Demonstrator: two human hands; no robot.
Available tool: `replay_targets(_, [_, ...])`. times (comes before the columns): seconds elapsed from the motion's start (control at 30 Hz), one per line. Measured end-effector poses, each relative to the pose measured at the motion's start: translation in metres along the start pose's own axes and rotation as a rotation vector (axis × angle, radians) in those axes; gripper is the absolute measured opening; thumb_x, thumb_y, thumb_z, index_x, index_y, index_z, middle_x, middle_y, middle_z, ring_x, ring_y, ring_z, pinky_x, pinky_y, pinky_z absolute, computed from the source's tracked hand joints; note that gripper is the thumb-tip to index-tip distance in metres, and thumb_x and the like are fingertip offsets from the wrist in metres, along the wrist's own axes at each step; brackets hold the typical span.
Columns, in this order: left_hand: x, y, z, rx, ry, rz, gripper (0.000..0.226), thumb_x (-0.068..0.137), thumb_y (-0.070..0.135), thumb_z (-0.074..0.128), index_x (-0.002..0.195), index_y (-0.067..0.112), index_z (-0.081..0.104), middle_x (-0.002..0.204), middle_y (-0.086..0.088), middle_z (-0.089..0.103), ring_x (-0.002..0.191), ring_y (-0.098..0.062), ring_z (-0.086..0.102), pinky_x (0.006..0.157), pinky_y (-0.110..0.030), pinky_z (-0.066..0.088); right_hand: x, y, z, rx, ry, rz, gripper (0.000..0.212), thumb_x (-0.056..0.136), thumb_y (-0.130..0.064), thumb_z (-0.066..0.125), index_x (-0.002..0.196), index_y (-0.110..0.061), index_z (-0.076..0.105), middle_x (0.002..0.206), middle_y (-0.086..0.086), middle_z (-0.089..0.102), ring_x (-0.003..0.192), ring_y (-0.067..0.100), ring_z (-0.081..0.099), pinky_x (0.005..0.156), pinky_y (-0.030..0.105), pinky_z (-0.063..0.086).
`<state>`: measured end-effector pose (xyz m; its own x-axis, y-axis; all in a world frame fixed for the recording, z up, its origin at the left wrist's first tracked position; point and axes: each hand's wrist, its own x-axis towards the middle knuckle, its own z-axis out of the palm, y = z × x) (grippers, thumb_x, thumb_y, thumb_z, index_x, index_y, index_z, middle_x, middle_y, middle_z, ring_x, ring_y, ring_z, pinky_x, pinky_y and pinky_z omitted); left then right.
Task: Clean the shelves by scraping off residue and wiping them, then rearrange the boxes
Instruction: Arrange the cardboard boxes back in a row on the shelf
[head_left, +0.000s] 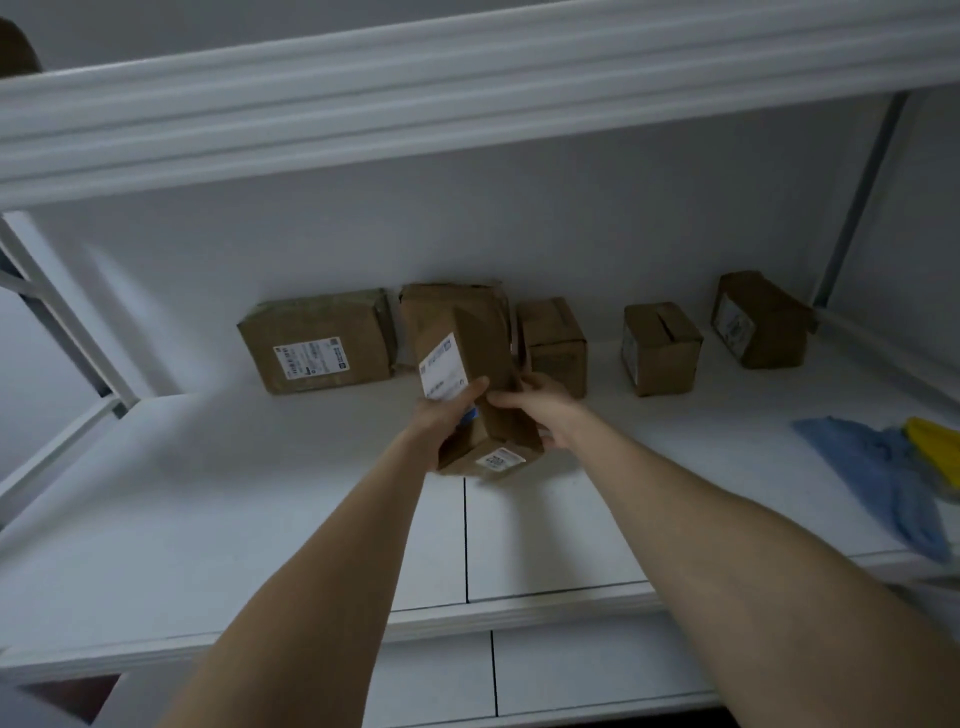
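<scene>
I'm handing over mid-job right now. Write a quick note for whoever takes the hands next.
Hands: Left hand and right hand both grip a long labelled box, tilted above the shelf.
Things: Other boxes stand along the back wall, from the wide box on the left to the far-right box. A blue cloth lies at the shelf's right end beside a yellow item.
Done: The shelf surface looks wiped, with no residue visible.
Left: Set this box down and finish arranging the row.
</scene>
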<state>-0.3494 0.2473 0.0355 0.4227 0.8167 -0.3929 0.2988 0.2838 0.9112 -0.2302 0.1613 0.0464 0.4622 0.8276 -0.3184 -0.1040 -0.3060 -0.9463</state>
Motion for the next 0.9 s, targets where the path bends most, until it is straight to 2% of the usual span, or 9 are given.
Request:
replay_targets(0.07, [0.005, -0.006, -0.005, 0.059, -0.046, -0.053, 0.098, 0.05, 0.06, 0.08, 0.128, 0.014, 0.041, 0.11, -0.014, 0.062, 0.095, -0.031, 0.064, 0.081, -0.043, 0.055, 0.004, 0.005, 0.007, -0.014, 0.003, 0.035, 0.061, 0.075, -0.021, 0.081, 0.129, -0.016, 0.053, 0.121, 0.008, 0.063, 0.101, 0.023, 0.061, 0.092, 0.039, 0.051])
replay_targets(0.17, [0.013, -0.012, -0.021, 0.125, -0.123, -0.094, 0.06, 0.075, 0.049, 0.069, 0.118, 0.01, 0.054, 0.096, -0.012, 0.065, 0.085, -0.027, 0.063, 0.071, -0.036, 0.054, 0.01, 0.011, 0.015, -0.049, 0.039, 0.065, 0.057, 0.076, -0.018, 0.079, 0.127, -0.011, 0.054, 0.123, 0.008, 0.062, 0.1, 0.022, 0.058, 0.075, 0.029, 0.046])
replay_targets(0.3, [0.028, -0.009, -0.045, 0.294, -0.273, -0.17, 0.053, 0.074, 0.052, 0.066, 0.112, 0.015, 0.059, 0.105, -0.014, 0.066, 0.097, -0.031, 0.064, 0.094, -0.044, 0.05, 0.028, 0.014, 0.01, -0.167, 0.257, 0.087, 0.086, 0.071, -0.03, 0.083, 0.141, -0.007, 0.039, 0.138, 0.007, 0.049, 0.127, 0.025, 0.047, 0.096, 0.032, 0.044])
replay_targets(0.37, [0.032, -0.004, -0.045, 0.33, -0.358, -0.206, 0.051, 0.076, 0.05, 0.065, 0.114, 0.015, 0.059, 0.102, -0.013, 0.067, 0.091, -0.03, 0.066, 0.094, -0.041, 0.05, 0.032, 0.014, 0.006, -0.289, 0.334, 0.113, 0.104, 0.066, -0.042, 0.085, 0.147, -0.011, 0.029, 0.147, 0.011, 0.038, 0.134, 0.028, 0.038, 0.105, 0.041, 0.042])
replay_targets(0.43, [0.033, -0.001, -0.04, 0.358, -0.395, -0.219, 0.042, 0.082, 0.047, 0.059, 0.109, 0.015, 0.059, 0.096, -0.011, 0.067, 0.086, -0.027, 0.065, 0.092, -0.039, 0.049, 0.032, 0.012, 0.003, -0.384, 0.339, 0.107, 0.104, 0.067, -0.046, 0.082, 0.149, -0.012, 0.027, 0.149, 0.011, 0.035, 0.136, 0.029, 0.035, 0.107, 0.041, 0.04])
replay_targets(0.57, [0.043, -0.005, -0.027, 0.448, -0.289, -0.164, 0.036, 0.09, 0.038, 0.053, 0.118, 0.015, 0.057, 0.112, -0.01, 0.06, 0.106, -0.028, 0.058, 0.1, -0.046, 0.045, 0.034, 0.016, 0.0, -0.512, 0.328, 0.087, 0.086, 0.077, -0.038, 0.077, 0.146, -0.012, 0.032, 0.146, 0.013, 0.034, 0.132, 0.029, 0.039, 0.104, 0.034, 0.038])
replay_targets(0.73, [0.043, -0.001, -0.039, 0.686, -0.223, -0.218, 0.056, 0.093, 0.051, 0.048, 0.132, 0.011, 0.046, 0.13, -0.011, 0.053, 0.109, -0.031, 0.057, 0.08, -0.047, 0.052, 0.044, 0.02, 0.01, -0.605, 0.369, 0.144, 0.087, 0.078, -0.04, 0.076, 0.146, -0.016, 0.028, 0.146, 0.015, 0.028, 0.129, 0.031, 0.041, 0.102, 0.038, 0.043])
replay_targets(0.83, [0.042, 0.001, -0.048, 0.814, -0.234, -0.323, 0.078, 0.083, 0.067, 0.048, 0.131, 0.005, 0.044, 0.117, -0.019, 0.061, 0.072, -0.028, 0.07, 0.058, -0.035, 0.058, 0.047, 0.018, 0.013, -0.622, 0.375, 0.164, 0.083, 0.079, -0.036, 0.073, 0.145, -0.011, 0.028, 0.141, 0.016, 0.032, 0.127, 0.03, 0.041, 0.097, 0.036, 0.045])
replay_targets(0.9, [0.043, 0.003, -0.044, 0.746, -0.265, -0.356, 0.077, 0.085, 0.06, 0.053, 0.13, -0.002, 0.044, 0.104, -0.021, 0.063, 0.068, -0.029, 0.071, 0.058, -0.034, 0.059, 0.047, 0.017, 0.012, -0.632, 0.384, 0.182, 0.081, 0.078, -0.036, 0.072, 0.143, -0.012, 0.03, 0.138, 0.017, 0.034, 0.125, 0.03, 0.042, 0.094, 0.037, 0.048])
